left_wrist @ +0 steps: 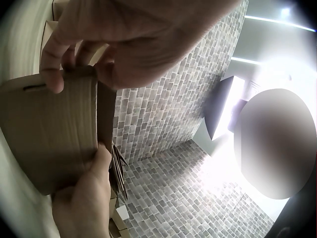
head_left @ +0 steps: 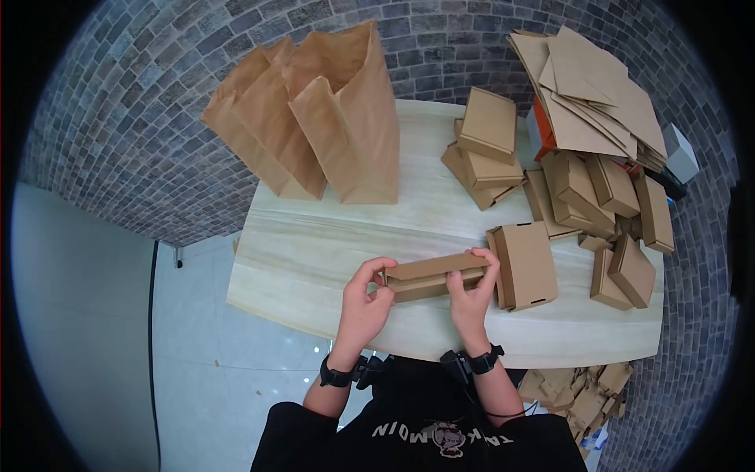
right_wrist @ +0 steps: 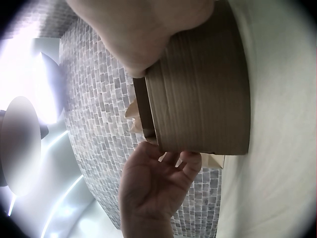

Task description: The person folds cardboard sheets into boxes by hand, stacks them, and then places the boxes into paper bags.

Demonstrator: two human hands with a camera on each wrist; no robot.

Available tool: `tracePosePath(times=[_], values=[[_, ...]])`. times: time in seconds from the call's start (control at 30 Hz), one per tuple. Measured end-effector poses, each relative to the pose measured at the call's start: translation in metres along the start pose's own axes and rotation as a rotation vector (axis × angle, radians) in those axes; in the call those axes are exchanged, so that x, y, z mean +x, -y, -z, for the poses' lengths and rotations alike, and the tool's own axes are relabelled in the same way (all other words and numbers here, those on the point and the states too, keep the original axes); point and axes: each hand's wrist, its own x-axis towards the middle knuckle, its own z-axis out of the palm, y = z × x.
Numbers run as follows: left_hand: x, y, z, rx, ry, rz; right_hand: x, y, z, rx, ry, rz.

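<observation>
Both hands hold a small brown cardboard box (head_left: 437, 288) above the near side of the table, its lid flap (head_left: 440, 266) tilted up with a narrow gap below it. The left hand (head_left: 366, 303) grips the box's left end, thumb and fingers at the corner. At the right end, the right hand (head_left: 474, 297) holds on with its thumb on the front side and fingers over the flap's corner. In the left wrist view, a broad panel of the box (left_wrist: 54, 129) shows between the hands. The right wrist view shows the same box (right_wrist: 198, 89) close to the table.
A larger closed box (head_left: 528, 266) lies just right of the hands. Stacked boxes (head_left: 489, 126) and a heap of small boxes (head_left: 582, 193) fill the right side, with flat cardboard sheets (head_left: 598, 94) behind. Two paper bags (head_left: 358, 141) stand at the back left of the table (head_left: 314, 252).
</observation>
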Motion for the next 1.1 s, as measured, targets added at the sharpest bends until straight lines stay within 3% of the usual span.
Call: tracePosePath(times=[0.23,0.33,0.4,0.6,0.7,0.77,0.9,0.97,1.03,1.1], values=[[-0.01,0.017,-0.001,-0.04,-0.065,-0.125,0.001,0.006,0.01,0.097,0.068,-0.057],[-0.017,0.022,0.001,-0.027,-0.059,-0.21,0.001,-0.002,0.016,0.074,0.103,0.044],[-0.018,0.03,0.001,-0.033,-0.037,-0.256,0.004,-0.003,0.019,0.198,0.107,-0.064],[-0.014,0.039,-0.002,-0.013,-0.081,-0.38,0.01,-0.003,0.024,0.241,0.176,-0.074],[-0.01,0.045,0.002,-0.082,-0.031,-0.311,0.012,0.001,0.021,0.272,0.161,-0.058],[-0.006,0.044,0.002,-0.282,0.017,-0.173,0.014,0.004,0.025,0.275,0.197,-0.093],[-0.013,0.024,-0.01,-0.242,-0.021,-0.104,0.014,0.005,0.033,0.221,0.322,-0.112],[-0.022,0.018,-0.018,-0.237,0.05,0.104,0.008,0.008,0.038,0.203,0.328,-0.11],[-0.027,0.021,-0.024,-0.22,0.071,0.106,0.001,0.017,0.046,0.186,0.335,-0.109],[-0.035,0.023,-0.027,-0.199,0.1,0.113,-0.008,0.043,0.06,0.058,0.399,-0.226]])
